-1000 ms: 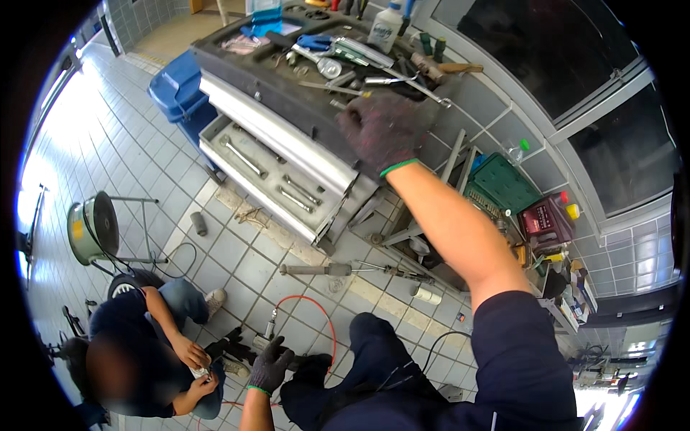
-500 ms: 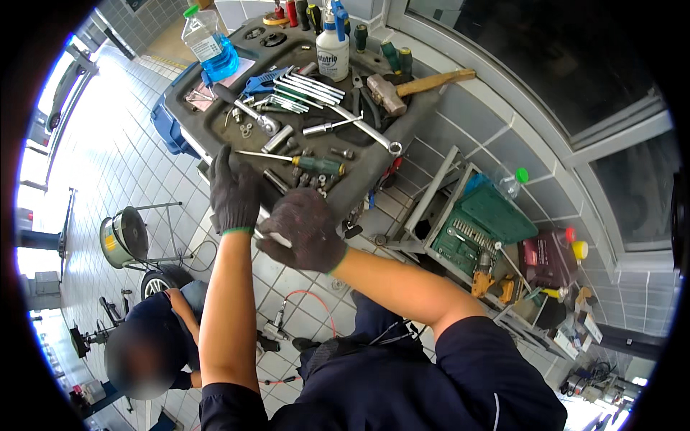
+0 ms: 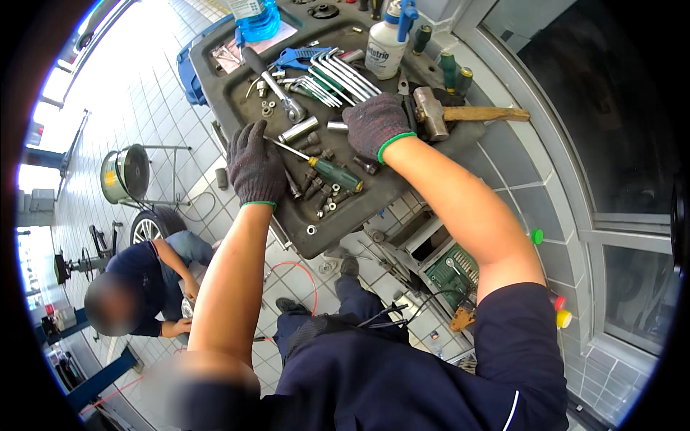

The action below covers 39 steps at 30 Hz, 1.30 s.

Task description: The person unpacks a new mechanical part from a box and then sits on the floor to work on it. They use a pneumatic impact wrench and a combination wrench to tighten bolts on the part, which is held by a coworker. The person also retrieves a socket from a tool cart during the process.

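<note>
My left hand (image 3: 255, 169), in a dark knit glove with green cuff, rests at the left edge of the black tool tray (image 3: 313, 241). Its fingers are stretched out, close to the tip of a green-handled screwdriver (image 3: 338, 174). My right hand (image 3: 377, 128), gloved alike, is closed above the tray's middle, its fingertips hidden beneath it. A chrome cylindrical tool end (image 3: 336, 126) shows beside it; whether I grip that tool cannot be seen. White hex keys (image 3: 345, 74) lie just beyond. A ratchet (image 3: 293, 108), a chrome socket (image 3: 297, 129) and several bolts (image 3: 310, 184) lie between my hands.
A wooden-handled hammer (image 3: 489, 113) overhangs the tray's right side near a white spray bottle (image 3: 384, 49). Blue liquid fills a bottle (image 3: 259, 21) at the back. A cart with a green socket case (image 3: 453, 269) stands right. Another person (image 3: 144, 280) crouches left by a wheel (image 3: 149, 227).
My right hand has moved from the tray's near edge to the tools at its middle right. My left hand remains at the left edge. The view has shifted; a blurred head shows at lower left.
</note>
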Each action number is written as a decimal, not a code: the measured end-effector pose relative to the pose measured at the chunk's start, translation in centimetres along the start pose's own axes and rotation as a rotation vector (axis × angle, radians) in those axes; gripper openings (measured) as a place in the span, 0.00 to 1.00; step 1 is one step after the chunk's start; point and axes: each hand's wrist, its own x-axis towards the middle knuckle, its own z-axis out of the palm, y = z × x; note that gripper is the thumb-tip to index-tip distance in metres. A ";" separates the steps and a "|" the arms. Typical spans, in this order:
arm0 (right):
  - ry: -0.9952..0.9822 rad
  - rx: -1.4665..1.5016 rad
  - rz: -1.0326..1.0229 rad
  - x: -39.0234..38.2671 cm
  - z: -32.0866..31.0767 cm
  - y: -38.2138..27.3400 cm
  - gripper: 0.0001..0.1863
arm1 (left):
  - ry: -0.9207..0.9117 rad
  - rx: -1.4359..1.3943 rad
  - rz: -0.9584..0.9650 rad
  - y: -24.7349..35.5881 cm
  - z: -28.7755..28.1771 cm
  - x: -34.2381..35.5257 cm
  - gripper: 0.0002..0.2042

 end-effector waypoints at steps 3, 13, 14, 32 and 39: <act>0.047 0.181 -0.026 0.5 1.1 0.5 0.13 | 0.030 -0.013 0.011 -0.2 0.0 -0.2 0.19; 0.043 0.667 -0.169 -7.1 -6.9 1.6 0.23 | 0.159 -0.172 0.072 0.4 -1.5 -1.0 0.24; 0.001 0.726 -0.195 -8.6 -7.8 0.6 0.23 | 0.112 -0.290 0.074 1.1 -2.7 -1.6 0.25; -0.051 0.849 -0.226 -18.0 -6.4 -16.3 0.27 | -0.823 -1.174 -0.718 1.4 -16.7 -16.6 0.20; 0.051 0.852 -0.577 -18.7 -7.3 -16.9 0.27 | -0.846 -1.188 -0.632 0.6 -16.0 -20.0 0.22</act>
